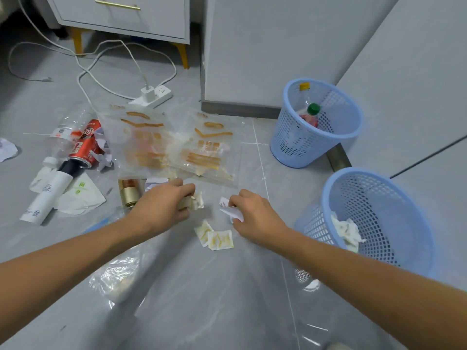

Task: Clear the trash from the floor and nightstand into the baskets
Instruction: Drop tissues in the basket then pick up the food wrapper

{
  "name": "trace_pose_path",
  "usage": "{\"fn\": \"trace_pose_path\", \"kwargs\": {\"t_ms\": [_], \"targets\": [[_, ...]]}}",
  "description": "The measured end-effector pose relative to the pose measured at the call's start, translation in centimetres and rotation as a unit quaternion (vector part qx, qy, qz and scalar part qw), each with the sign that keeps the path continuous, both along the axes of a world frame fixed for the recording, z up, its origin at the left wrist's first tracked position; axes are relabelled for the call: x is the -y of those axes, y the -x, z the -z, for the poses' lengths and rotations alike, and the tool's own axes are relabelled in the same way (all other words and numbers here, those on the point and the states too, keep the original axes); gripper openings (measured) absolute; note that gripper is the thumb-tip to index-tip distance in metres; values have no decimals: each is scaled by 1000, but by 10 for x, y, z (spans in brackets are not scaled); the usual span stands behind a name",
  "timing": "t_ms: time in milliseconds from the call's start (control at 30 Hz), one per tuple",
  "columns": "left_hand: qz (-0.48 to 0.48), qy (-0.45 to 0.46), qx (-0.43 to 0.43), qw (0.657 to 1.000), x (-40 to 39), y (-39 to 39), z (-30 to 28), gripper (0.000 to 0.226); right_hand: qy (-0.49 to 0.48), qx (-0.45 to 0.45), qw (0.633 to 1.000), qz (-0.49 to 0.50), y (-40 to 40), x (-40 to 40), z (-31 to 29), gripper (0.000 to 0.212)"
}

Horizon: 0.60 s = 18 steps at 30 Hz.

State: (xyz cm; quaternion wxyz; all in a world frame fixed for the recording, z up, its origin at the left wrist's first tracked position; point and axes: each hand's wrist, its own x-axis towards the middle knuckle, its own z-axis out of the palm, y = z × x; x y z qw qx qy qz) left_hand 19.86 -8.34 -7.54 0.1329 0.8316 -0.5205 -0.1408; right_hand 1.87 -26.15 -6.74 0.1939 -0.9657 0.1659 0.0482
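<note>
Paper scrap [231, 210] in right hand [255, 215].

Red can [84, 144] with white Chinese characters, partly legible "可", other print too blurred

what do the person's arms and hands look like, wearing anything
Both forearms are bare as far as the picture shows: no sleeves, gloves, watch or bands. The left hand and right hand show no rings on the parts that can be seen. No markings stand out on either arm.
</note>
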Motion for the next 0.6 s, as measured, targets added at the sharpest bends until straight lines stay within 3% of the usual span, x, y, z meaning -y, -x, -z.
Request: {"fn": "trace_pose_path", "kwargs": {"t_ms": [100,267,367,467,533,600], "targets": [[41,87,-13,995,33,29,-59,23,18,64,998,9,36,21,-64,18],[146,213,-23,966,115,114,-139,22,82,139,978,129,132,91,-151,23],[193,212,-6,958,161,161,-148,21,120,100,968,196,189,124,-154,26],[211,156,-16,965,195,197,-133,27,107,23,964,241,228,139,-147,35],[228,102,-21,968,204,210,-123,48,81,-58,964,246,240,143,-145,47],[230,124,-9,965,199,206,-121,61,100,-62,964,237,236,144,-148,46]]}}
